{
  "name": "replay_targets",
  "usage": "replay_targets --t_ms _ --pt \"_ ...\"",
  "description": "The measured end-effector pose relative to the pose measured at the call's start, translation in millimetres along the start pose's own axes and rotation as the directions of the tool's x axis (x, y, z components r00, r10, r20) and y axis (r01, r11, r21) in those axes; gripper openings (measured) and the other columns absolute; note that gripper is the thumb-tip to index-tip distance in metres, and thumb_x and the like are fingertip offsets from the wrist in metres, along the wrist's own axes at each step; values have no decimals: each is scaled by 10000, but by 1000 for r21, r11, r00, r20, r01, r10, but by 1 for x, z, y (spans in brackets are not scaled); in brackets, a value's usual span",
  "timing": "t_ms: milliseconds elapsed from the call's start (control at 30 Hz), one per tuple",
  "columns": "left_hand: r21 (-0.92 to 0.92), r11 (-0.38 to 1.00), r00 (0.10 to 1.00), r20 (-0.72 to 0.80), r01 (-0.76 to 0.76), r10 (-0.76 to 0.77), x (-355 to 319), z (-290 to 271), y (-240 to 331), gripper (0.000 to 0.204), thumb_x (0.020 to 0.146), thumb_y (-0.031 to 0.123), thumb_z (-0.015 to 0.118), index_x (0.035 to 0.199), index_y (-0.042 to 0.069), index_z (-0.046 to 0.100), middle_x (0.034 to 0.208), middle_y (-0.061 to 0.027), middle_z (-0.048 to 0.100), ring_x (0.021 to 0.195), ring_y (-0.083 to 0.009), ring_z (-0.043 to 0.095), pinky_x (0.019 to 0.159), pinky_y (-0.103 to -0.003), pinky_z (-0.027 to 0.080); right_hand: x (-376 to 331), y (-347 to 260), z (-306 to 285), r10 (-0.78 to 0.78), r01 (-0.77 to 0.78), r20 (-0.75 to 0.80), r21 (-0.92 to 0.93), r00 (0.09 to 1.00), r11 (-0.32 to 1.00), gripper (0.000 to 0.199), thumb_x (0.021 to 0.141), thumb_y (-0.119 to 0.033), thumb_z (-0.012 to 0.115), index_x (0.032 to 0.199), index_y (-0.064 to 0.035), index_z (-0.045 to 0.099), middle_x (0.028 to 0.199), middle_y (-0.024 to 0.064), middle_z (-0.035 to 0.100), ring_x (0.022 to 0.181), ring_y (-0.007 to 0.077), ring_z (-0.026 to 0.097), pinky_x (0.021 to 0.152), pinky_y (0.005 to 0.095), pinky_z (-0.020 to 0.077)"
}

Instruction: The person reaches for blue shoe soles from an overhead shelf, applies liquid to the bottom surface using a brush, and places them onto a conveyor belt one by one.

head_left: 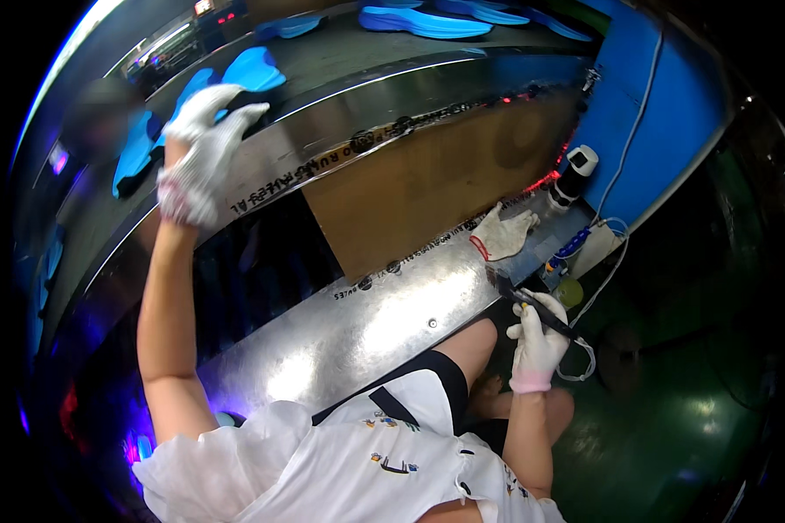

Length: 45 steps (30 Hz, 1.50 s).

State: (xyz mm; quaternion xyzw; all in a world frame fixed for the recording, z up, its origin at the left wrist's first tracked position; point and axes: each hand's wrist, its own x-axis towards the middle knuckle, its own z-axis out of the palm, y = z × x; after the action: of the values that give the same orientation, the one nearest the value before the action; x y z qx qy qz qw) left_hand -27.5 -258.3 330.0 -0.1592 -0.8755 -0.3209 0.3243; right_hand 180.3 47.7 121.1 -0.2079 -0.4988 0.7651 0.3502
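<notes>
My left hand (202, 152), in a white knit glove, reaches over a dark conveyor belt (336, 44) among blue shoe soles. Its fingers are stretched and apart, close beside one blue sole (257, 70); whether they touch any sole is unclear. Another blue sole (133, 157) lies to the left of the wrist. Down at the right, my right hand (539, 344), also in a white glove, is closed around a slim black pen-shaped tool (549, 321) with a cord hanging from it. The tool's tip is too dark to make out.
More blue soles (423, 23) lie farther along the belt. On the metal shelf (392, 305) below are a loose white glove (504, 234), a black-and-white cylindrical device (574, 177) and a blue coiled hose (574, 244). A cardboard sheet (427, 183) stands behind; a blue panel (663, 113) bounds the right.
</notes>
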Motion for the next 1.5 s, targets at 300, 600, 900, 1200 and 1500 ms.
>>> replay_targets --t_ms 300,600,900,1200,1500 --pt "-433 750 808 77 -500 584 -198 89 10 356 685 -40 825 1003 34 680 1110 -151 679 1082 -338 649 917 -447 550 33 26 -26 -143 114 -149 -188 978 976 197 868 2 701 1055 12 640 842 37 648 679 74 588 599 204 479" --pt "-534 838 825 521 115 219 -273 166 -28 216 734 36 772 907 77 649 1476 -177 376 1287 -366 506 994 -439 483 39 37 -28 -4 7 -171 22 985 1000 138 894 -29 670 1018 30 657 836 41 642 685 92 568 630 225 453" --pt "70 -650 181 933 757 311 -252 258 -39 979 844 881 212 1470 162 437 1321 -243 569 1076 -449 604 902 -580 526 34 53 -29 249 -247 -68 41 966 968 164 926 -129 679 1023 2 658 914 81 678 704 97 590 589 224 455" --pt "-17 -691 311 901 722 303 -251 243 40 811 941 712 397 1449 82 433 1280 -193 595 1088 -362 619 924 -543 530 50 51 43 -345 496 396 -821 851 281 167 809 -229 744 893 -87 721 777 126 662 692 314 620 653 387 479" --pt "-72 -665 341 896 744 284 -238 216 48 753 920 633 531 1455 109 453 1342 -130 595 1189 -276 602 1048 -452 481 29 -2 50 -540 717 516 -645 664 265 161 803 -225 766 900 -128 682 742 59 644 687 262 610 647 391 471"
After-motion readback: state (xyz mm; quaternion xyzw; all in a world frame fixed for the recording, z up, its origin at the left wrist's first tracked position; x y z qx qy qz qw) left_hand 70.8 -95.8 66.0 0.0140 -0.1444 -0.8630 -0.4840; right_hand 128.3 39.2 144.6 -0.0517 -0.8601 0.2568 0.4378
